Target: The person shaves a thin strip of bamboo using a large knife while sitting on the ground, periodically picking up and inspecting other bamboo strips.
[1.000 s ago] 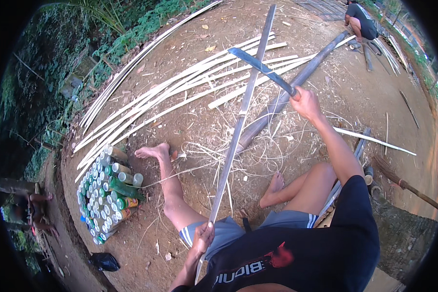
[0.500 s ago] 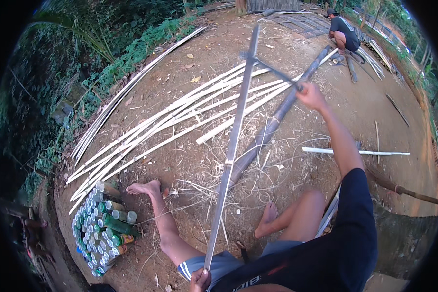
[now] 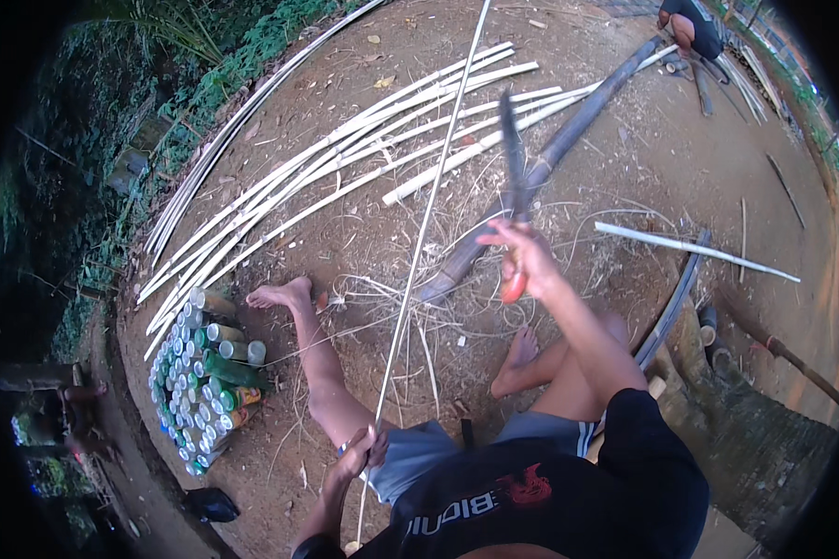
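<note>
Left hand (image 3: 362, 454) was wrapped around the near part of a long thin strip (image 3: 428, 219), fingers curled closed on it. The strip slanted up the middle toward the far side, where its tip got cut off by the edge; the near end ran down past the left forearm and got hard to follow. Right hand (image 3: 529, 256) had a knife (image 3: 514, 154), pretty loosely tbh: a couple of fingers poked out to the left, the rest bent around the grip. Most of the handle was hidden by that hand, only a red end showed, and the blade was blurry. It was right of the strip, looked apart from it, but depth's hard to judge.

Ground (image 3: 680, 177) was bare brown dirt littered with curly shavings (image 3: 368, 284). Pale strips (image 3: 466, 156) lay far left, with a dark pole (image 3: 574, 135) right of them. Bottles (image 3: 200, 387) sat piled near left, greenery (image 3: 242, 56) far left in shadow. Far right, a crouching person (image 3: 694, 37) was partly cropped out.
</note>
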`<state>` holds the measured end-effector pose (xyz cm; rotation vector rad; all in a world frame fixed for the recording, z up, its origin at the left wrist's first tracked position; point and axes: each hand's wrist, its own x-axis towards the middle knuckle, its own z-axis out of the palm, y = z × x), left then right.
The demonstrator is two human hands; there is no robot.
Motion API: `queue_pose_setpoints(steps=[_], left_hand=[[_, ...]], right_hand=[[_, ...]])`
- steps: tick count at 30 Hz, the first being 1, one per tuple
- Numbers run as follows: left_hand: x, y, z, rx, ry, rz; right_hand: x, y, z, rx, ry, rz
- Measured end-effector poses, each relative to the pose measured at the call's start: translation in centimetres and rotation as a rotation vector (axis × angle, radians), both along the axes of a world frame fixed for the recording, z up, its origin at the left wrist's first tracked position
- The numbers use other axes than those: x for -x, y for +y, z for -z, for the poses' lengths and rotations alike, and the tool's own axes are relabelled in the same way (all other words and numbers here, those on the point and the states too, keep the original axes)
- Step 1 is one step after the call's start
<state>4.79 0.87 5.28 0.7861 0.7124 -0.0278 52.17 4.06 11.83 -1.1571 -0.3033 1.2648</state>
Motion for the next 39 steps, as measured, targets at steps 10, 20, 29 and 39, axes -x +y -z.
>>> queue_pose_setpoints(steps=[10, 20, 29, 39], left_hand=[[-2.6, -0.6, 0.7, -0.174, 0.075, 0.218], [-12.1, 3.7, -5.8, -0.672, 0.131, -0.070], [-14.1, 6.6, -4.2, -0.589, 0.133, -0.241], [-15.2, 7.3, -2.9, -0.664, 0.107, -0.295]], right_hand=[[8.3, 1.0, -0.2, -0.041, 0.267, -0.129], [9.8, 1.2, -2.5, -0.063, 0.147, 0.006], [6.5, -1.4, -2.3, -0.101, -0.683, 0.150], [-1.1, -2.5, 0.6, 0.021, -2.059, -0.427]])
